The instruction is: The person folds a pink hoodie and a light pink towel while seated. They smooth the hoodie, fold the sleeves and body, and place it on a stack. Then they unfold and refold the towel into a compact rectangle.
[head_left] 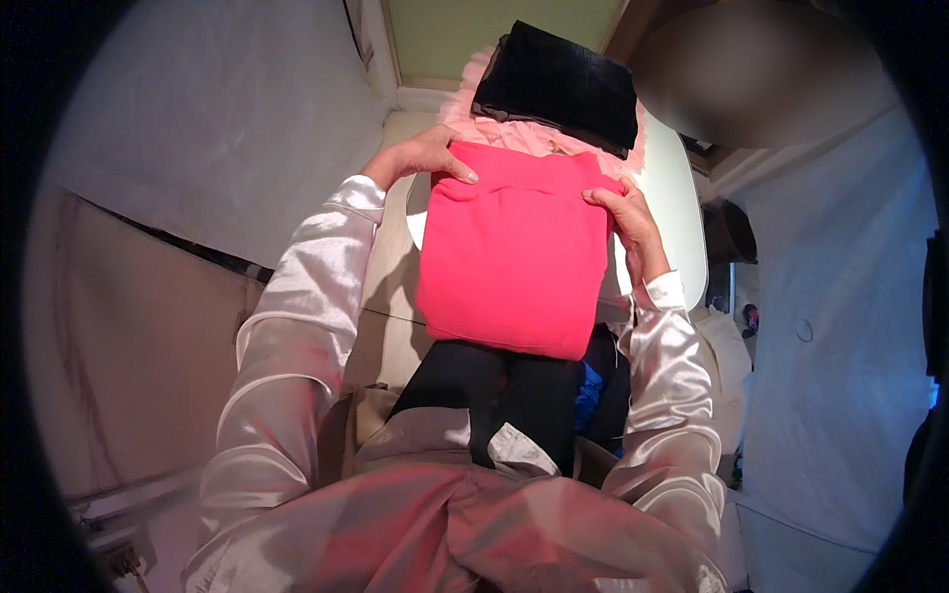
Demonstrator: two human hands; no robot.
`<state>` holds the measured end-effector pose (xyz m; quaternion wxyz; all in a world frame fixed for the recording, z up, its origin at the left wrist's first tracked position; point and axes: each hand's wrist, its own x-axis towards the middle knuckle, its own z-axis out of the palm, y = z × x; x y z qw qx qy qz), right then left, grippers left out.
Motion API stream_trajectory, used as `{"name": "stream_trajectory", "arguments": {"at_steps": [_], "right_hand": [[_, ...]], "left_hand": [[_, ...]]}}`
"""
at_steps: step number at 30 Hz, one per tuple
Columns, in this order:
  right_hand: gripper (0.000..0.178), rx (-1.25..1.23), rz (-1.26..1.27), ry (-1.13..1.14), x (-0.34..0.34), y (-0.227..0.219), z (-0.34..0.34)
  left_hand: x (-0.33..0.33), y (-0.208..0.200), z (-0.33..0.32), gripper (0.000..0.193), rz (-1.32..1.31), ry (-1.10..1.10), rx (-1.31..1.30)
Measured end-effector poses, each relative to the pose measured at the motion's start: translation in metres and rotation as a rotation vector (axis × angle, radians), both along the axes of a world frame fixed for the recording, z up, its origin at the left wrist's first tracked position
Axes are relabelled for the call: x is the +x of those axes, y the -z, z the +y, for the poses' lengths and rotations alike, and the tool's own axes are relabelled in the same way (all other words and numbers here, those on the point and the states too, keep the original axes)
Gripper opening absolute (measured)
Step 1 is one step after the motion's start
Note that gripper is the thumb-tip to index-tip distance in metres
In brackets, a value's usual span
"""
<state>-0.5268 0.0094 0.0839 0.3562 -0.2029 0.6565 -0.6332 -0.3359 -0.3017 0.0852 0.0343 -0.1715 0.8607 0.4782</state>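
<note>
A bright pink folded cloth or garment (514, 262) hangs between my two hands, above my lap. My left hand (423, 158) grips its far left corner, thumb on top and the other fingers mostly hidden underneath. At the far right corner, my right hand (633, 219) pinches the edge with its thumb over the fabric. Just beyond the pink cloth lies a folded black cloth (559, 87), velvety in look. It rests on a pale pink ruffled cloth (514, 135), which shows around its edges.
The pale cloths lie on a white table (682, 257) with a rounded corner. Beyond it on the right is a dark brown container (729, 232). White sheeting covers the walls at left (217, 109) and right (840, 326). Blue fabric (590, 390) shows beside my right thigh.
</note>
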Motion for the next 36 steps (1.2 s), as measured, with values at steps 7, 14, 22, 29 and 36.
{"name": "stream_trajectory", "arguments": {"at_steps": [7, 14, 22, 29, 36], "right_hand": [[0.034, -0.235, 0.274, 0.073, 0.058, -0.096, 0.082], [0.034, -0.336, 0.803, 0.447, 0.059, -0.198, 0.158], [0.043, -0.056, 1.955, 0.369, 0.111, -0.151, 0.128], [0.018, 0.080, 1.927, -0.345, 0.155, 0.044, 0.026], [0.026, 0.061, 1.806, -0.317, 0.168, 0.040, 0.014]], "left_hand": [[0.020, -0.126, 0.061, 0.036, 0.145, 0.196, -0.061], [-0.068, -0.226, 0.124, 0.034, 0.561, 0.369, -0.386], [-0.126, -0.172, 0.117, 0.030, 0.999, 0.271, -1.150], [-0.041, 0.080, 0.033, 0.024, 0.734, 0.135, -1.145], [0.002, 0.037, 0.057, 0.025, 0.513, -0.288, -0.768]]}}
